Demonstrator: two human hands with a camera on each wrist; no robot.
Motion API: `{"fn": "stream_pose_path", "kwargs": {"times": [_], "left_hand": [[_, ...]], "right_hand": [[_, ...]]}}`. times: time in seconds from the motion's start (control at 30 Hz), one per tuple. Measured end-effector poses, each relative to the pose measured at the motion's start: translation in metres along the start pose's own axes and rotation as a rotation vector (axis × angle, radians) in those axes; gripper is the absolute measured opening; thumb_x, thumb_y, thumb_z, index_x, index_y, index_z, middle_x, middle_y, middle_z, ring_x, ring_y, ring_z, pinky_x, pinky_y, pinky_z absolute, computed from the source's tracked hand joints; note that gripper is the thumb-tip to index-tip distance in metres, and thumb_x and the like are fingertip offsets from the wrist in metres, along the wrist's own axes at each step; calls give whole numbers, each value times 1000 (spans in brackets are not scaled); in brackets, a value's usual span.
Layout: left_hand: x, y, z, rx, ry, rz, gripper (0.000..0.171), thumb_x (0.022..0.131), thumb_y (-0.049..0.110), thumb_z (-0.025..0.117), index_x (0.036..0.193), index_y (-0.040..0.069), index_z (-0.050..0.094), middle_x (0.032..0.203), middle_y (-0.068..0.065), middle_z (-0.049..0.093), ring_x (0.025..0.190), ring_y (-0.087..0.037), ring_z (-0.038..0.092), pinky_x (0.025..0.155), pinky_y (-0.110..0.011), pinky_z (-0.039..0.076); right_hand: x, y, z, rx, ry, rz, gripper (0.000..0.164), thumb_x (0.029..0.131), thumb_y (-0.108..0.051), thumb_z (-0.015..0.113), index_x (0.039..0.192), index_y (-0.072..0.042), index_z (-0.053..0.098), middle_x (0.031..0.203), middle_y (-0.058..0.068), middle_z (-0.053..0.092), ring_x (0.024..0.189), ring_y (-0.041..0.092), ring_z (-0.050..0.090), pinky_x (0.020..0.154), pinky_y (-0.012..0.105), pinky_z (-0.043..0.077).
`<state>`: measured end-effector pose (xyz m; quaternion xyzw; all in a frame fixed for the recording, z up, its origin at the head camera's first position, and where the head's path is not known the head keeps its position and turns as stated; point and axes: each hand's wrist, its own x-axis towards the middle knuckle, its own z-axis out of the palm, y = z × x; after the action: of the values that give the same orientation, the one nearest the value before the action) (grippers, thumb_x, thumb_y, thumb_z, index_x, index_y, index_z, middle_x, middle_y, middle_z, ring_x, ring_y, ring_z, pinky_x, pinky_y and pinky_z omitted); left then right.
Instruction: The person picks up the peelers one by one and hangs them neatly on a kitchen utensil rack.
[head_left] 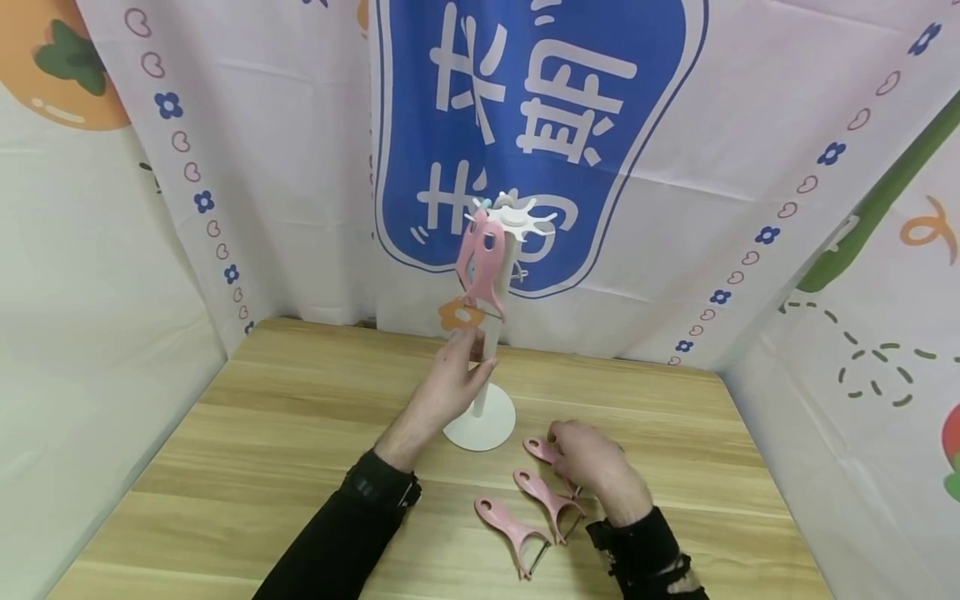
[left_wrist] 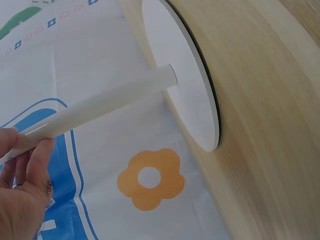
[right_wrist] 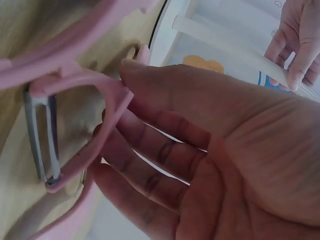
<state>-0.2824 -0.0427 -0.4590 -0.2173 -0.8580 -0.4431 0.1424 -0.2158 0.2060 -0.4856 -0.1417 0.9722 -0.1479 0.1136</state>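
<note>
My left hand (head_left: 448, 385) holds the white pole (left_wrist: 110, 100) of an upright stand between thumb and fingers, below its hooked top (head_left: 517, 218). Pink peelers (head_left: 489, 265) hang from the hooks on the near left side, with a bit of light blue showing behind them. At the right of the stand's round base (head_left: 480, 435), my right hand (head_left: 596, 460) pinches a pink Y-shaped peeler (right_wrist: 112, 92) near its neck, thumb on one side and fingers on the other. The hand partly covers that peeler in the head view.
Two more pink peelers, a middle one (head_left: 546, 497) and a nearer one (head_left: 506, 523), lie on the wooden table (head_left: 247, 467) close to the right hand. A printed curtain (head_left: 300, 167) hangs behind the table's back edge, with white cloth at both sides.
</note>
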Motion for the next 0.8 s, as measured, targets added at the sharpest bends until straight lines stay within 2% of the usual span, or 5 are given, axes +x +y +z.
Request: {"fn": "stream_pose_path", "kwargs": {"times": [0.17, 0.27, 0.4, 0.57, 0.8], "left_hand": [[1, -1, 0, 3, 4, 4, 22, 100, 15, 67, 117, 9, 55, 108, -5, 57, 101, -17, 63, 83, -25, 60], [1, -1, 0, 4, 2, 5, 22, 101, 15, 67, 118, 8, 55, 109, -6, 57, 101, -17, 63, 84, -26, 60], [1, -1, 0, 5, -1, 3, 23, 101, 17, 66, 118, 8, 55, 109, -6, 57, 102, -17, 64, 85, -26, 60], [1, -2, 0, -3, -6, 4, 22, 101, 16, 66, 119, 8, 54, 110, -5, 57, 102, -17, 64, 85, -23, 60], [1, -2, 1, -1, -9, 7, 23, 102, 16, 65, 120, 8, 53, 110, -5, 57, 102, -17, 64, 83, -22, 60]], "right_hand": [[4, 0, 2, -26, 1, -6, 28, 85, -1, 73, 112, -7, 71, 101, 4, 68, 71, 12, 57, 61, 30, 54], [5, 0, 2, -1, -8, 7, 29, 86, -1, 72, 114, -7, 70, 101, 4, 67, 66, 12, 58, 59, 30, 54], [4, 0, -1, -2, 28, 10, 25, 89, -8, 73, 114, -8, 71, 100, 3, 67, 69, 11, 58, 61, 32, 56], [4, -3, -8, 24, 106, 9, 22, 98, -23, 70, 115, -9, 70, 98, 1, 64, 69, 11, 57, 61, 31, 55], [3, -2, -18, 26, 265, -27, 37, 87, -15, 75, 122, -6, 68, 93, -3, 60, 76, 11, 56, 64, 28, 53]]}}
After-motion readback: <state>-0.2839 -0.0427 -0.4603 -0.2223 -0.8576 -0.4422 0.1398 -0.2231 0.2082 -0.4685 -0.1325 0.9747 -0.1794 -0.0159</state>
